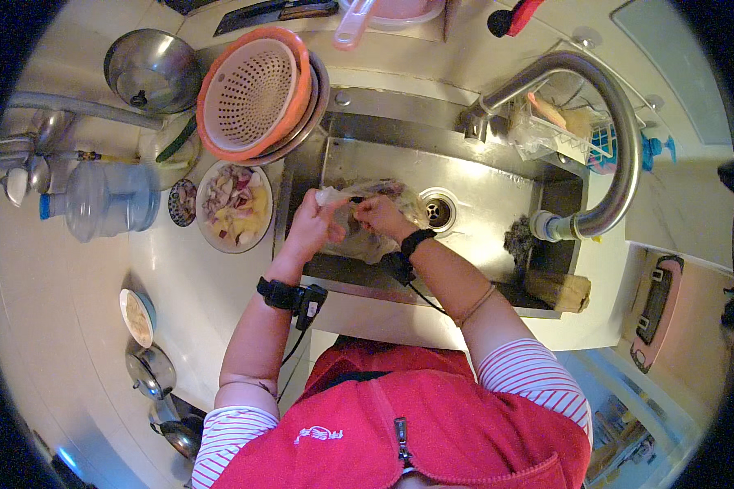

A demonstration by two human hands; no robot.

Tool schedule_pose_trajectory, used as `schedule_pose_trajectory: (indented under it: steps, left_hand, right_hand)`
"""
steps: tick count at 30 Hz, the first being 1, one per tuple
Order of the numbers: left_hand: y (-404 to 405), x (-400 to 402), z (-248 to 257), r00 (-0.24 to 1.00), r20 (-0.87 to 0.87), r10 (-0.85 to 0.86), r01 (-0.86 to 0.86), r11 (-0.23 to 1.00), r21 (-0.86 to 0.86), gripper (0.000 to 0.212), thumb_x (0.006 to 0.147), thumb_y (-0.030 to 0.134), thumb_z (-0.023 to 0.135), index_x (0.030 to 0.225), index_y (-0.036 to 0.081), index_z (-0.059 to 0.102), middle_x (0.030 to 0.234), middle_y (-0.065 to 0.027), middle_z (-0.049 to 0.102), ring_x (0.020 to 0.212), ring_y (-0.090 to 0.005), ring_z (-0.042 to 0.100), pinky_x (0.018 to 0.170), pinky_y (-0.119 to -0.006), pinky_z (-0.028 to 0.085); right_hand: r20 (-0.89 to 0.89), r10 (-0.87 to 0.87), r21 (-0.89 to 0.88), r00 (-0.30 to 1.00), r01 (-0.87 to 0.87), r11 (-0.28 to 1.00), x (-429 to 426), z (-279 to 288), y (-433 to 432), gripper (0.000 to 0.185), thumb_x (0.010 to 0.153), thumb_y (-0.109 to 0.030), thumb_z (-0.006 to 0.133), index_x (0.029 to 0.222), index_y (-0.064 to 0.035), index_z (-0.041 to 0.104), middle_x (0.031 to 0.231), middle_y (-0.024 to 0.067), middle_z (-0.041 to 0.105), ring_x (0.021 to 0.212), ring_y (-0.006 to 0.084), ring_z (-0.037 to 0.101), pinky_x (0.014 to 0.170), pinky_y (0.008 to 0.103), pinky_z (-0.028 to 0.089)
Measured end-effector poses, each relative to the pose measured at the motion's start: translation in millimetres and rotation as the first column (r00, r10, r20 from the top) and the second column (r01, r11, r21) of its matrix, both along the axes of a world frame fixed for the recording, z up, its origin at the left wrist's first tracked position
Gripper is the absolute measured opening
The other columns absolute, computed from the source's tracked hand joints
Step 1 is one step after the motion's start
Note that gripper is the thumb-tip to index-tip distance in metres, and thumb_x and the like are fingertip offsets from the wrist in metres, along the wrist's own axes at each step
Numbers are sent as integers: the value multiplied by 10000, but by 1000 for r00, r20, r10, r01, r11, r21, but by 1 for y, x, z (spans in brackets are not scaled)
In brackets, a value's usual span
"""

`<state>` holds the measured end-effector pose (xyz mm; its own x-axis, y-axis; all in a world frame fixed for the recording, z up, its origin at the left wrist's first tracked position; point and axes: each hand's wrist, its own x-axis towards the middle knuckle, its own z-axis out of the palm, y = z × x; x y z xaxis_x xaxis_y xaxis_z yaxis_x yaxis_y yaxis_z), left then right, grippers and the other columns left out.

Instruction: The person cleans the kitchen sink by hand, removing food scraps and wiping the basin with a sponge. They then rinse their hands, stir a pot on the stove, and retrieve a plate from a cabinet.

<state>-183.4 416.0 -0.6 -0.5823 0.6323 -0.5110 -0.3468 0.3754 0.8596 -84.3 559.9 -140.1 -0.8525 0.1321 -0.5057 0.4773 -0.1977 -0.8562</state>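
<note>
A clear plastic bag [367, 243] hangs over the left part of the stainless steel sink [495, 174]. My left hand [311, 225] grips its upper left edge, with the thumb stretched out towards the right. Bunched fingers of my right hand [380, 215] pinch at the bag near its upper middle. A small dark thing [356, 199] shows at those fingertips; what it is I cannot tell. Something blurred lies behind the film, and the bag's contents cannot be made out. Right of the bag is the drain strainer [435, 211].
Left of the sink stand a plate of cut onion and pale pieces [232, 208], a small patterned bowl [183, 203], stacked colanders and basins [254, 95] and a water jug [107, 200]. The curved faucet [627, 140] arches over the right side. A dark scrubber [517, 238] lies by the sink's right wall.
</note>
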Motion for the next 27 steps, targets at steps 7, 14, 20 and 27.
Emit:
schedule_pose_trajectory:
  steps: [7,14,20,27]
  left_hand:
    - [-4,-3,-3,997,14,78,-78,997,5,196,937,176,442,1082,57,388,1069,-111,603,585,-143,603,481,-267,503]
    - [-20,-9,-2,995,26,97,-95,994,-59,267,937,223,459,1142,65,391,1074,-113,600,642,-149,611,499,-269,530]
    - [-31,-10,0,998,-23,62,-65,983,-173,291,933,238,474,1146,60,390,1055,-116,602,644,-156,616,493,-269,528]
    - [-33,-2,8,990,-13,144,-144,975,-170,248,933,214,463,1123,59,424,982,-116,612,639,-157,615,504,-265,524]
  right_hand:
    - [-43,-148,17,988,149,989,28,52,18,107,849,-124,617,869,-27,659,629,1,570,524,69,500,464,225,411]
    - [-200,-220,295,955,273,915,124,25,110,91,834,-92,615,868,-13,647,676,12,569,585,86,516,531,234,438]
    - [77,194,918,978,-145,370,145,-81,114,133,779,-121,534,826,-14,597,846,166,620,768,324,613,688,408,512]
    - [318,163,849,934,-357,389,138,-108,100,207,834,-157,487,885,12,594,900,202,618,822,332,612,734,409,510]
